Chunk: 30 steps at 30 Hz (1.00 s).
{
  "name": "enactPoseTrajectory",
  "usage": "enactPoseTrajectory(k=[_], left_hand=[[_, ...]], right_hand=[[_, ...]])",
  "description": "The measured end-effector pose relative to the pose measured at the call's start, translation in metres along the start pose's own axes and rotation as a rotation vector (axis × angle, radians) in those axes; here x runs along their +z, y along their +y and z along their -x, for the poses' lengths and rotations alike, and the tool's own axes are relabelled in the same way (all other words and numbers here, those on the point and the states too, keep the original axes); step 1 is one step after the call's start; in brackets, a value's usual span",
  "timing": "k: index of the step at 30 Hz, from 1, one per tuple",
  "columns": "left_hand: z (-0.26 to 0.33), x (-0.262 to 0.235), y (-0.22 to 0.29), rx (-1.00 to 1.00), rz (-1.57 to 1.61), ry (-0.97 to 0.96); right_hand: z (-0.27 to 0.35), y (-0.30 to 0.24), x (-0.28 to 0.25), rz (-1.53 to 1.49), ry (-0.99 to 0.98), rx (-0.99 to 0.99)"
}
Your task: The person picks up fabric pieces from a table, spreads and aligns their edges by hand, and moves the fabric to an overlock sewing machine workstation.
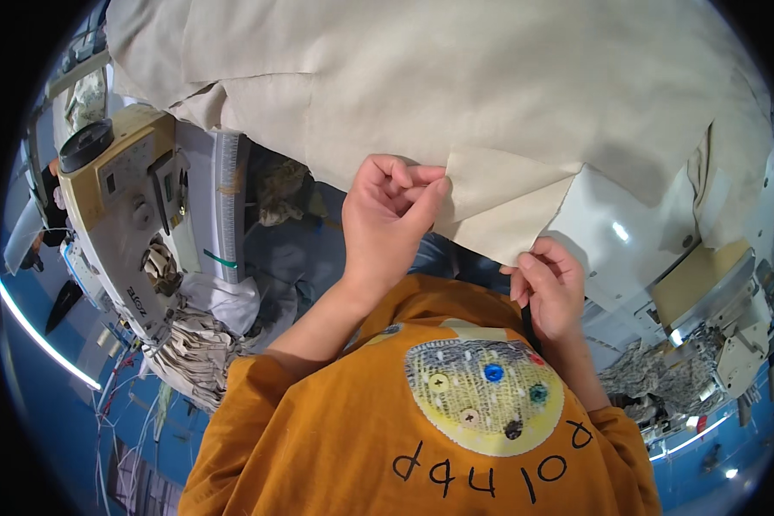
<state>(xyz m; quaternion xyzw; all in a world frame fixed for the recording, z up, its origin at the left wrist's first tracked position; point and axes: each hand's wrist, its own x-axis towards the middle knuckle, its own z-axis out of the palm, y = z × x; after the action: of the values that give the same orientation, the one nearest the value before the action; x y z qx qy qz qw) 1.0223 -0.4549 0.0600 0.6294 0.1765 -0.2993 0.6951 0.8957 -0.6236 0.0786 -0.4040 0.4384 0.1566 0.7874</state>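
Both hands pinch the cloth (456, 112), which spreads above them over the white tabletop (611, 249): the left hand (391, 219) closes on a folded edge, the right hand (549, 288) lower, gripping the corner point beside it.

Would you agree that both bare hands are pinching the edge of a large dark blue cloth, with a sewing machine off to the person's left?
Not quite: the cloth is pale beige, not dark blue. The head view shows the left hand and the right hand both pinching its edge, and the sewing machine does stand to the person's left.
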Motion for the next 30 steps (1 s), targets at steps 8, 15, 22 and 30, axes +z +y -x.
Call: enactPoseTrajectory(k=[8,15,22,30], left_hand=[[0.001,0.001,-0.007,0.134,0.047,0.072],[-0.001,0.001,-0.001,0.106,-0.026,0.061],[-0.004,0.003,-0.001,0.189,-0.186,0.097],[-0.001,0.007,0.001,0.170,-0.364,0.103]], right_hand=[[-0.003,0.002,0.004,-0.021,0.005,-0.020],[-0.003,0.003,0.006,-0.046,-0.004,-0.032],[-0.004,0.002,0.008,-0.075,0.024,-0.036],[-0.006,0.010,0.007,-0.094,0.057,-0.121]])
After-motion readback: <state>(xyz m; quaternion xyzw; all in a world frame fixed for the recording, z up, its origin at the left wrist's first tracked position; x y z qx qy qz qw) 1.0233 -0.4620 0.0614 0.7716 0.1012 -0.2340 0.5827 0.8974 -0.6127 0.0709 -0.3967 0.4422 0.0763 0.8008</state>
